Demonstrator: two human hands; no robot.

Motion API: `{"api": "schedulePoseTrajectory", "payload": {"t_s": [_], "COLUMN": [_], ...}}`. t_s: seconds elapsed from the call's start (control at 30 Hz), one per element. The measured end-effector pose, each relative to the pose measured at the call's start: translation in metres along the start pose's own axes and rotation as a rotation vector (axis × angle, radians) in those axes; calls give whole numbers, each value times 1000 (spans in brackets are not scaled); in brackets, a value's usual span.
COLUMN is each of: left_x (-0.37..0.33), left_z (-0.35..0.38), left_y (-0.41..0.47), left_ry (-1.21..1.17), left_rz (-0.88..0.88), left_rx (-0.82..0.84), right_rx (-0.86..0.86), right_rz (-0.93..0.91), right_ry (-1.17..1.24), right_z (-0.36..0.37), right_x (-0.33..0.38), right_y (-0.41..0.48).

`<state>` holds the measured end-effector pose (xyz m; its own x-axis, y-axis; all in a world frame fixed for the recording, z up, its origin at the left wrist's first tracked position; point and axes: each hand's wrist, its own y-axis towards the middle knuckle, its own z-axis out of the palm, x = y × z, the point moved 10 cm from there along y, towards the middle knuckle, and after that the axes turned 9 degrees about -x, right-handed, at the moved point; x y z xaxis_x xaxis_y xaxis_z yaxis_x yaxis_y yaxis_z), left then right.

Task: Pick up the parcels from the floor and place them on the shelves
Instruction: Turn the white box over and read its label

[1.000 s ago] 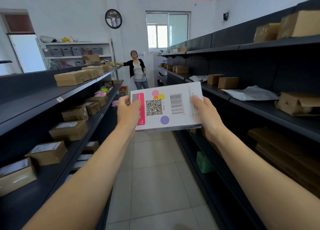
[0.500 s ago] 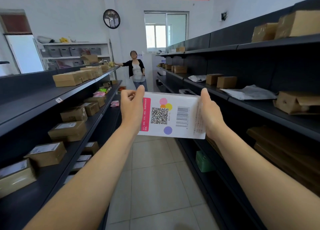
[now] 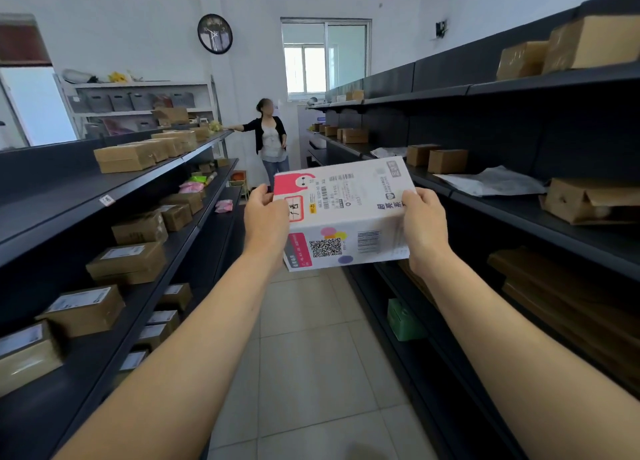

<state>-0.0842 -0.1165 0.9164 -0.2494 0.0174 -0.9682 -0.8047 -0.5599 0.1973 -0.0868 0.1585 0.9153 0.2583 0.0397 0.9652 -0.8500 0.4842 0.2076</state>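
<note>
A white parcel box point(image 3: 346, 210) with pink panels, a QR code and barcodes is held in mid-air over the aisle, at chest height. My left hand point(image 3: 265, 222) grips its left end and my right hand point(image 3: 422, 224) grips its right end. The box is tipped so that both its labelled top face and its near side show. Dark shelves point(image 3: 519, 213) run along the right, and more dark shelves point(image 3: 194, 231) along the left, both carrying brown cardboard parcels.
A person point(image 3: 270, 140) stands at the far end of the aisle, one arm stretched to the left shelf. The tiled floor point(image 3: 311, 373) runs between the racks. A green box point(image 3: 403, 321) sits low on the right. Grey mailer bags point(image 3: 491, 182) lie on the right shelf.
Both hands have tilted the box away from me and lowered it slightly, so its top face with the shipping label now shows. The far person has turned a little.
</note>
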Motion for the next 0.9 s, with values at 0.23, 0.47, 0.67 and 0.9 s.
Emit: {"api": "schedulePoseTrajectory", "payload": {"t_s": [0.23,0.47,0.67,0.9], "left_x": [-1,14,7,-9], "left_z": [-7,-2,8,22], "left_y": [0,-1,-9,-21], "left_ry": [42,214,198,110], "left_rz": [-32,-90,-52,-19], "left_rx": [-50,58,198,268], "right_rx": [103,141,61,223], "right_rz": [-91,-279,-369,-353], "right_ry": [68,150,280,434], "right_z": [10,17,6,18], "right_x": [20,46,56,63], "right_y": [-8,-18,-16,-16]}}
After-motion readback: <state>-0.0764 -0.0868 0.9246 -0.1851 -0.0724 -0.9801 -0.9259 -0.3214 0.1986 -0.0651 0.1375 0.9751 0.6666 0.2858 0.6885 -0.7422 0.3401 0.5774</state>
